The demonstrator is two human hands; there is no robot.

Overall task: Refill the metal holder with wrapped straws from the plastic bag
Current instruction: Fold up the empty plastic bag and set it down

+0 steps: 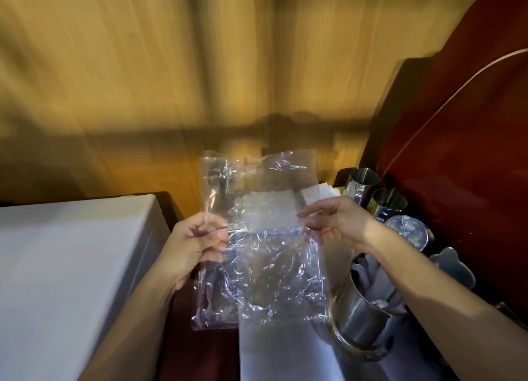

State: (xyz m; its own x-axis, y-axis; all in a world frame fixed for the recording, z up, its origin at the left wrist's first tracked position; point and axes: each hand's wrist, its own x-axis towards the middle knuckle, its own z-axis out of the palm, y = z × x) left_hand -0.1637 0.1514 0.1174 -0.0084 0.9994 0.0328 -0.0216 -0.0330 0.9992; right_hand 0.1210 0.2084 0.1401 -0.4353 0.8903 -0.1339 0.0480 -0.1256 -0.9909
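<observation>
A clear, crinkled plastic bag [263,237] hangs in the air in front of me, and it looks empty. My left hand [194,246] pinches its left edge. My right hand [334,223] pinches its right edge at about the same height. Below my right forearm stands the metal holder [360,320], a shiny steel cylinder. White wrapped straws [377,280] stick up inside it, partly hidden by my arm.
Two more steel cups [364,183] [388,205] and a lidded round container [408,232] stand behind the holder, against a dark red curved panel [457,152]. A white box-like surface [71,266] fills the left. A wooden wall [171,66] rises behind.
</observation>
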